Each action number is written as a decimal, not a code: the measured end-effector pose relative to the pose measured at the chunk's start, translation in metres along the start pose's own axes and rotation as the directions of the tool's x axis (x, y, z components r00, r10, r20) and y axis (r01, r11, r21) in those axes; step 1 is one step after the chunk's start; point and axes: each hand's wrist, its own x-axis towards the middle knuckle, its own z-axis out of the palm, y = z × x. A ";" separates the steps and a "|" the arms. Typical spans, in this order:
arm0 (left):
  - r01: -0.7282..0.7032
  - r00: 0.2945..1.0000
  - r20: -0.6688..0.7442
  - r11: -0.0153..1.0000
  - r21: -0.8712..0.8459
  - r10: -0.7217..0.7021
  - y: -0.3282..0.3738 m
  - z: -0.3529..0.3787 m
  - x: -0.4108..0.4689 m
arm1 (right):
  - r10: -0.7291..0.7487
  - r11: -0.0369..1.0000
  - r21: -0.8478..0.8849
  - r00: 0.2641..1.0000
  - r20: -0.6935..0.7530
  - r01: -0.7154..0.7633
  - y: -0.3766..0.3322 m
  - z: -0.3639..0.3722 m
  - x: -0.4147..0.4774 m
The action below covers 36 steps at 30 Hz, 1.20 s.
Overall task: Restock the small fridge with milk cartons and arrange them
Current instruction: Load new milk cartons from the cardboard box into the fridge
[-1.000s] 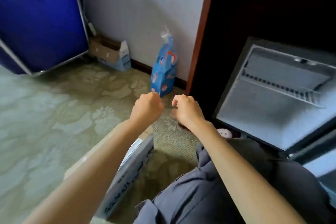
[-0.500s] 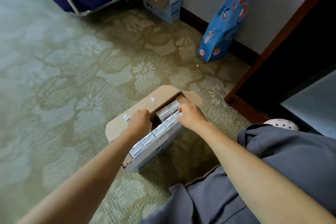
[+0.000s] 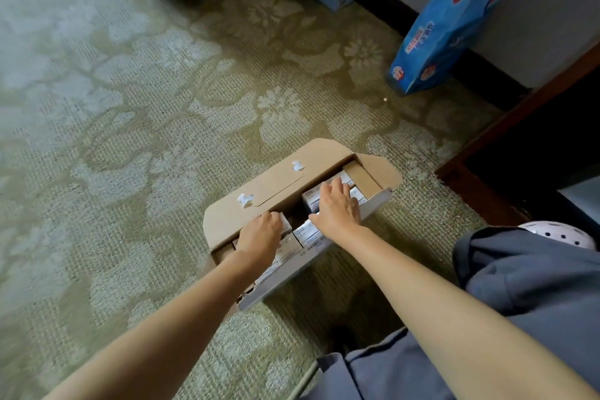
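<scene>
Head view: left hand (image 3: 259, 235) curls round a milk carton (image 3: 286, 225); right hand (image 3: 337, 206) lies flat on neighbouring cartons (image 3: 311, 202).

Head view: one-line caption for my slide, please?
Left hand grips a small white milk carton in the open brown cardboard box on green floral carpet; right hand rests flat on neighbouring cartons.

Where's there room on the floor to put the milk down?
Bare carpet lies left of the open cardboard box, and beyond its flap up to the blue bag. Inside the box is crowded: milk cartons, left hand, right hand. Between box and trouser leg is tight.
</scene>
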 end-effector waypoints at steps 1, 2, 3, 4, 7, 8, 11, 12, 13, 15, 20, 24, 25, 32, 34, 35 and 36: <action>-0.006 1.000 -0.005 1.000 -0.011 0.006 0.000 -0.001 0.003 | 0.000 1.000 -0.002 1.000 -0.012 0.000 -0.001 0.002 0.002; -0.007 1.000 -0.012 0.999 -0.037 0.006 0.000 -0.001 0.005 | 0.006 1.000 0.004 1.000 -0.024 -0.006 -0.003 0.005 0.004; -0.003 1.000 -0.019 0.997 -0.071 0.002 0.000 0.000 0.006 | 0.017 1.000 0.010 0.999 -0.033 -0.017 -0.004 0.007 0.005; -0.001 1.000 -0.026 0.994 -0.106 -0.002 0.001 0.001 0.007 | 0.026 1.000 0.004 0.999 -0.041 -0.026 -0.005 0.011 0.007; 0.008 0.999 -0.050 0.982 -0.189 -0.018 0.005 0.008 0.007 | 0.033 0.998 -0.046 0.998 -0.060 -0.036 -0.008 0.021 0.009; 0.016 0.998 -0.052 0.977 -0.211 -0.028 0.006 0.009 0.007 | 0.037 0.998 -0.046 0.997 -0.070 -0.040 -0.009 0.023 0.010; 0.055 0.998 -0.020 0.975 -0.217 -0.061 0.010 0.005 0.012 | 0.051 0.999 -0.004 0.995 -0.085 -0.052 -0.009 0.021 0.012; 0.063 0.998 -0.010 0.976 -0.206 -0.067 0.012 0.002 0.014 | 0.058 0.998 0.016 0.995 -0.078 -0.057 -0.008 0.020 0.012; 0.069 0.998 -0.001 0.977 -0.200 -0.070 0.013 -0.001 0.016 | 0.066 0.997 0.038 0.995 -0.068 -0.063 -0.006 0.017 0.011; 0.073 0.997 0.011 0.977 -0.200 -0.072 0.014 -0.006 0.018 | 0.084 0.993 0.089 0.995 -0.049 -0.079 -0.003 0.011 0.007; 0.070 0.995 -0.053 0.972 -0.224 -0.084 0.010 -0.021 0.004 | 0.141 0.955 0.273 0.988 -0.064 -0.119 -0.002 -0.025 -0.012; -0.016 0.984 -0.178 0.967 -0.253 -0.031 0.014 -0.061 -0.013 | 0.133 0.933 0.353 0.979 -0.156 -0.070 0.005 -0.069 -0.032; -0.051 0.977 -0.214 0.962 -0.269 -0.007 0.018 -0.072 -0.016 | 0.147 0.922 0.380 0.972 -0.182 -0.069 0.009 -0.079 -0.038; -0.294 0.880 -0.447 0.922 -0.251 0.159 0.088 -0.160 -0.037 | 0.297 0.845 0.533 0.866 -0.402 -0.042 0.064 -0.159 -0.087; -0.373 0.843 -0.491 0.896 -0.242 0.218 0.119 -0.182 -0.041 | 0.352 0.829 0.559 0.806 -0.476 -0.032 0.087 -0.183 -0.107; -0.411 0.826 -0.506 0.879 -0.241 0.247 0.136 -0.191 -0.042 | 0.383 0.818 0.575 0.774 -0.504 -0.030 0.100 -0.194 -0.118; -0.451 0.805 -0.524 0.860 -0.238 0.277 0.153 -0.201 -0.045 | 0.414 0.804 0.594 0.744 -0.524 -0.029 0.113 -0.203 -0.129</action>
